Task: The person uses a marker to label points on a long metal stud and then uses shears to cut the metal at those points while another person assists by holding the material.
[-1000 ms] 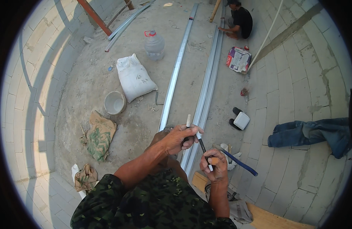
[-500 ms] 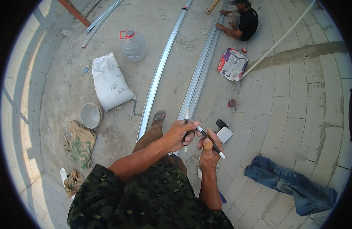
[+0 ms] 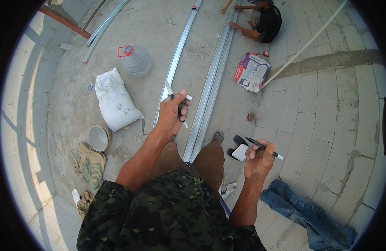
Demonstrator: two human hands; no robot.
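My left hand [image 3: 172, 112] is closed around a black-and-white marker [image 3: 169, 88], whose lower white end sticks out under the fingers. The same hand pinches a white marker cap [image 3: 188, 97] between thumb and forefinger. Off to the right, my right hand [image 3: 258, 163] grips a second black marker [image 3: 262, 147]; its dark tip is bare and points up and left, its white end to the right. The hands are well apart. Beneath the left hand, long galvanized metal profiles [image 3: 205, 98] run away across the floor between my feet.
A co-worker [image 3: 269, 21] crouches at the profiles' far end. At left lie a white sack [image 3: 117, 100], a big plastic bottle [image 3: 136, 62] and a bucket [image 3: 99, 138]. Rightward are a printed bag [image 3: 252, 72], a pole [image 3: 306, 44], a white case [image 3: 240, 152] and jeans [image 3: 306, 213].
My hands have drawn apart: the left moved left and forward with the white cap, the right moved right with the marker, its tip now bare. My right foot has come into view.
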